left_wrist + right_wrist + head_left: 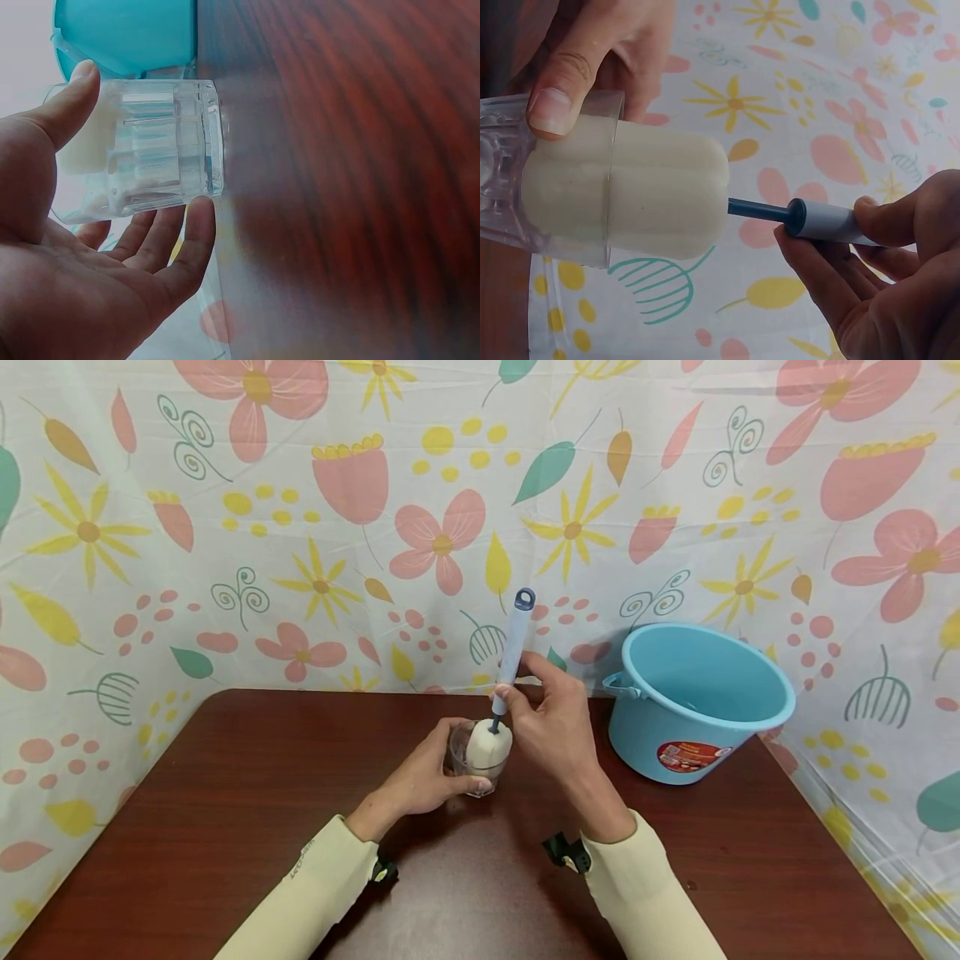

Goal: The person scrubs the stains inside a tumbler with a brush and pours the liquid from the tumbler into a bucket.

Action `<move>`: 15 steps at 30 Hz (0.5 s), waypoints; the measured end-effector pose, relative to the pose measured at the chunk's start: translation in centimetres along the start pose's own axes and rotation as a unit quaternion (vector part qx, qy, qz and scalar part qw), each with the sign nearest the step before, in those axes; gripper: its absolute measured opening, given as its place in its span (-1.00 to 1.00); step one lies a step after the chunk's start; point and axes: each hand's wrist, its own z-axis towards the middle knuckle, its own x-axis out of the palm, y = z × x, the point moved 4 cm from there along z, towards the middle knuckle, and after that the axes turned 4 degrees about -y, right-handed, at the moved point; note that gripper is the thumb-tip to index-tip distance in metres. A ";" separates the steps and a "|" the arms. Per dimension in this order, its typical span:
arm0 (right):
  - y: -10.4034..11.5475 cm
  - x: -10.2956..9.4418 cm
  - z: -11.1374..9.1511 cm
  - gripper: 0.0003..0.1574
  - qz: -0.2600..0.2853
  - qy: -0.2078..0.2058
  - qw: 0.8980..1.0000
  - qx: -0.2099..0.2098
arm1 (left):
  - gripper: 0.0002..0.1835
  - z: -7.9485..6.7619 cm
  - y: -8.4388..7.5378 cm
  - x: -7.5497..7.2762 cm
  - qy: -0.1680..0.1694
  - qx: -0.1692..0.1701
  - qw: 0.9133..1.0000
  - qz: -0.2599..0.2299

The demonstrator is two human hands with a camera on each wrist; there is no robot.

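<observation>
My left hand (420,781) grips a clear glass (161,142), thumb on the near side and fingers around the far side. Ridged walls and a thick base show in the left wrist view. The base is close to the table; I cannot tell whether it touches. A sponge brush has its white sponge head (667,191) partly inside the glass, with the rounded top sticking out above the rim. From it a dark stem (757,210) runs into a pale blue-grey handle (513,643), tilted slightly right. My right hand (558,722) pinches the handle's lower part between thumb and fingers.
A light blue bucket (645,739) with a red label stands at the table's back right, close to my right hand. The dark reddish-brown wooden table (262,777) ends at a floral cloth (420,602) hanging behind it.
</observation>
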 end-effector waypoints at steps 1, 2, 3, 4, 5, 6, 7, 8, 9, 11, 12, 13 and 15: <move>0.0 0.0 0.0 -0.54 -0.002 -0.001 1.000 0.002 | -0.06 0.0 0.0 0.0 0.000 0.000 1.000 0.000; -0.1 0.0 0.0 -0.55 -0.003 -0.002 1.000 0.004 | -0.06 0.0 0.0 0.0 0.000 0.000 1.000 -0.001; -0.1 -0.1 0.0 -0.55 -0.004 -0.003 1.000 0.007 | -0.05 0.0 0.1 0.0 0.000 0.000 1.000 -0.002; -0.2 -0.1 0.0 -0.55 -0.004 -0.003 1.000 0.009 | -0.05 0.0 0.1 0.0 0.001 0.001 1.000 -0.004; -0.2 -0.1 0.0 -0.55 -0.003 -0.005 1.000 0.011 | -0.05 0.0 0.1 0.0 0.001 0.001 1.000 -0.006; -0.3 -0.1 0.0 -0.56 -0.003 -0.005 1.000 0.013 | -0.05 0.0 0.1 0.0 0.002 0.001 1.000 -0.007; -0.3 -0.1 0.0 -0.56 -0.003 -0.006 1.000 0.015 | -0.05 0.0 0.1 0.0 0.002 0.002 1.000 -0.009; -0.4 -0.2 0.0 -0.56 -0.003 -0.007 1.000 0.016 | -0.05 0.0 0.1 0.1 0.002 0.002 1.000 -0.009; -0.4 -0.2 0.0 -0.56 -0.003 -0.007 1.000 0.017 | -0.05 0.0 0.1 0.1 0.002 0.002 1.000 -0.011; -0.5 -0.2 0.0 -0.57 -0.004 -0.007 1.000 0.019 | -0.05 0.1 0.1 0.1 0.003 0.001 1.000 -0.014; -0.5 -0.2 0.0 -0.57 -0.004 -0.007 1.000 0.020 | -0.05 0.1 0.2 0.1 0.003 0.001 1.000 -0.015; -0.5 -0.2 0.0 -0.58 -0.004 -0.007 1.000 0.022 | -0.04 0.1 0.2 0.1 0.002 0.001 1.000 -0.015; -0.6 -0.2 0.0 -0.58 -0.001 -0.007 1.000 0.025 | -0.04 0.1 0.2 0.1 0.002 0.001 1.000 -0.015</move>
